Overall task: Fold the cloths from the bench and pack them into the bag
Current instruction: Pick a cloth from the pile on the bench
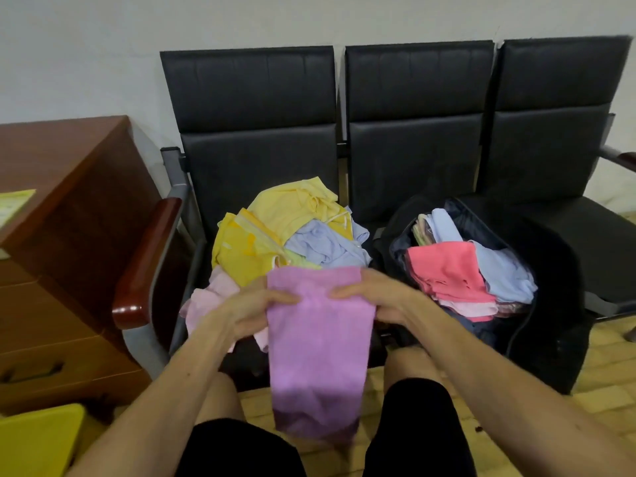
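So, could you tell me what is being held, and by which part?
The left hand and right hand grip the purple cloth at its upper side edges.

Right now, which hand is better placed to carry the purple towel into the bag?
Probably right: the right hand grips the purple towel beside the open black bag; the left hand holds its far edge.

White wall [86, 46], wooden desk [58, 156], tiled floor [605, 359]

I see my left hand [256, 306] and right hand [373, 296] gripping the purple cloth [320, 349] by its sides; it hangs between my knees. Behind, a loose pile [289, 232] lies on the surface [258, 98], beside the black bag [550, 321] holding folded cloths [447, 270].
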